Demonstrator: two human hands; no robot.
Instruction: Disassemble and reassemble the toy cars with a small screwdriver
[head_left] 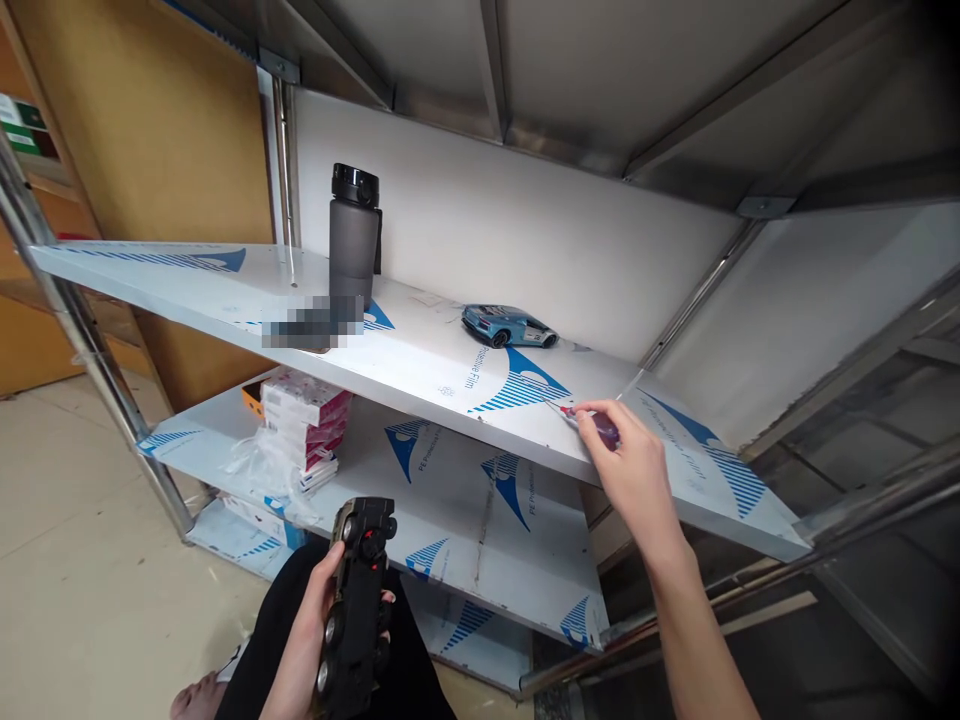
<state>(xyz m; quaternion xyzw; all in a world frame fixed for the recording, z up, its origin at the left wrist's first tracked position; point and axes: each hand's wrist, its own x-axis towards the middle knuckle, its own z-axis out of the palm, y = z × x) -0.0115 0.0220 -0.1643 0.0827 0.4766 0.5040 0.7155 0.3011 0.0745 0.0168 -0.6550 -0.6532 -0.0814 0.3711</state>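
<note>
I am gripping a black plastic toy car with chunky wheels in my left hand. My fingers are wrapping around its body, down low in front of my lap and well below the shelves. My right hand is pinching a small tool with a dark red handle, apparently a screwdriver. Thumb and fingertips are closing on the handle, right at the front edge of the white film-covered metal shelf.

The weak point, I think, is that pinch. I am holding the tool by only a few fingertips and it is sitting at the very lip of the shelf. A loose hold could be letting it roll off and drop toward the lower shelf, or into the gap beside the frame.

The shelf also appears to be sloping toward me, so a bump from my wrist could be setting the small light-blue toy sports car rolling. The tall grey water bottle with a black cap is standing further left, well apart from my hand, as is the stack of red and white boxes below.

My one-handed hold on the black car is another risk, since its wheels are giving my fingers little flat surface.
</note>
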